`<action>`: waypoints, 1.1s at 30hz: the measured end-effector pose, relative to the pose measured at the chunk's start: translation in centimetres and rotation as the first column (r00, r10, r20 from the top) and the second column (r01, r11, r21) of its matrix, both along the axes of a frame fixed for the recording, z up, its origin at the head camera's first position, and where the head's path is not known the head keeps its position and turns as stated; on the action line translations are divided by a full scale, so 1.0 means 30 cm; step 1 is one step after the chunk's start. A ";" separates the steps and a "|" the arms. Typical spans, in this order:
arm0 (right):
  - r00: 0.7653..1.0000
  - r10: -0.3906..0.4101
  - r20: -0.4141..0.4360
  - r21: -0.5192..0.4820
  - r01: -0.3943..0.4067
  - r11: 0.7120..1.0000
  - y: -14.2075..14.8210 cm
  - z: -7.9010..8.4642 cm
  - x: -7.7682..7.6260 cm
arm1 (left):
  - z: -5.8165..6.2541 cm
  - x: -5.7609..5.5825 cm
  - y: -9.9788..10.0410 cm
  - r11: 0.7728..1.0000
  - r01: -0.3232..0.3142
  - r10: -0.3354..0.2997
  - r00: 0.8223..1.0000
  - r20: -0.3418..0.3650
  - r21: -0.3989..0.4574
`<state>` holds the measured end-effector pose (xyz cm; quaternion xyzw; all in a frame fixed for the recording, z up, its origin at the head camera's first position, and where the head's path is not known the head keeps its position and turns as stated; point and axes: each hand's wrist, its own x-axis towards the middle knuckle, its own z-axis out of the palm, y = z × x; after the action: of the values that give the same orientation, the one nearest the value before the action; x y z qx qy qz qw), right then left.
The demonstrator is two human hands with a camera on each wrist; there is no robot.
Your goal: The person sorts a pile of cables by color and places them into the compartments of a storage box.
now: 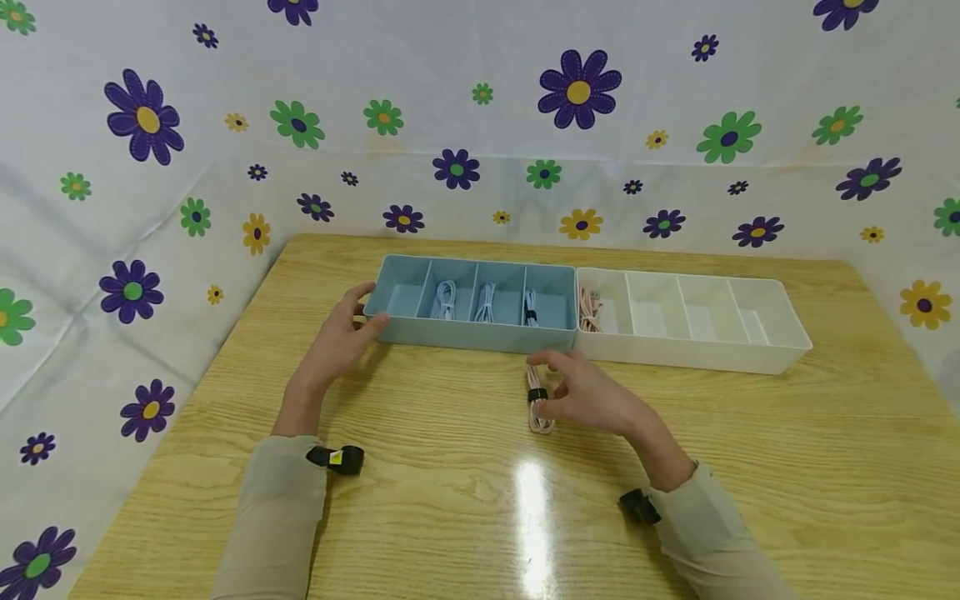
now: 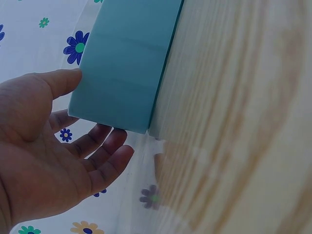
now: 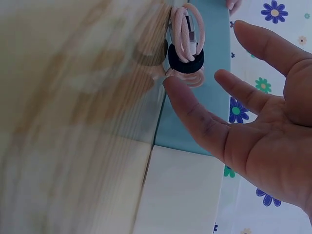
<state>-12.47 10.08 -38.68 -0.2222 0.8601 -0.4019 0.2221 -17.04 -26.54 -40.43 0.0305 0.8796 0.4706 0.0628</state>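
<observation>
A pink charging cable, coiled and bound with a black strap, lies on the table in front of the blue divided box. My right hand reaches over this bundle with fingers spread, one fingertip right at the coil in the right wrist view. At the left end of the blue box is my left hand; its thumb rests at the front corner and its loosely bent fingers touch the end wall. Three blue compartments hold light blue cables; the leftmost has none.
A white divided box stands end to end with the blue one, on its right. Another pink cable sits in its leftmost compartment. Flower-patterned cloth hangs behind the wooden table and along its left side.
</observation>
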 end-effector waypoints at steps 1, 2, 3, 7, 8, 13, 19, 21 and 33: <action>1.000 0.005 -0.003 0.001 -0.005 1.000 -0.001 0.000 0.000 | 0.001 0.001 0.001 1.000 -0.001 0.001 1.000 -0.001 0.001; 1.000 0.008 -0.004 0.002 -0.008 1.000 -0.001 0.001 0.001 | 0.001 0.001 0.001 1.000 -0.002 0.002 1.000 -0.002 0.001; 1.000 0.018 -0.009 0.001 -0.018 1.000 -0.002 0.001 0.001 | 0.002 0.001 0.001 1.000 -0.002 0.002 1.000 -0.004 0.001; 0.999 0.046 -0.025 0.001 -0.046 0.999 -0.002 0.000 0.002 | 0.002 0.000 0.004 1.000 -0.004 0.004 1.000 -0.005 -0.002; 0.998 0.053 -0.031 -0.001 -0.053 0.999 -0.002 -0.001 0.001 | 0.003 0.000 0.005 1.000 -0.004 0.004 1.000 -0.005 -0.002; 0.994 0.098 -0.042 0.006 -0.098 0.995 0.000 -0.008 0.000 | 0.002 -0.001 0.006 1.000 -0.004 0.004 1.000 0.002 0.004; 0.986 0.156 -0.051 0.054 -0.153 0.987 0.003 -0.011 0.004 | 0.002 0.000 0.006 1.000 -0.006 0.005 1.000 0.013 0.011; 0.985 0.163 -0.056 0.066 -0.159 0.985 0.003 -0.010 0.004 | 0.002 0.000 0.005 1.000 -0.008 0.008 1.000 0.013 0.005; 0.962 0.260 -0.083 0.138 -0.247 0.959 0.001 -0.013 0.006 | 0.004 0.001 0.006 1.000 -0.001 0.001 1.000 0.012 0.008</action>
<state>-12.29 10.12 -39.08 -0.3359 0.8583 -0.3031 0.2421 -17.00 -26.35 -40.32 0.0274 0.8772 0.4745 0.0675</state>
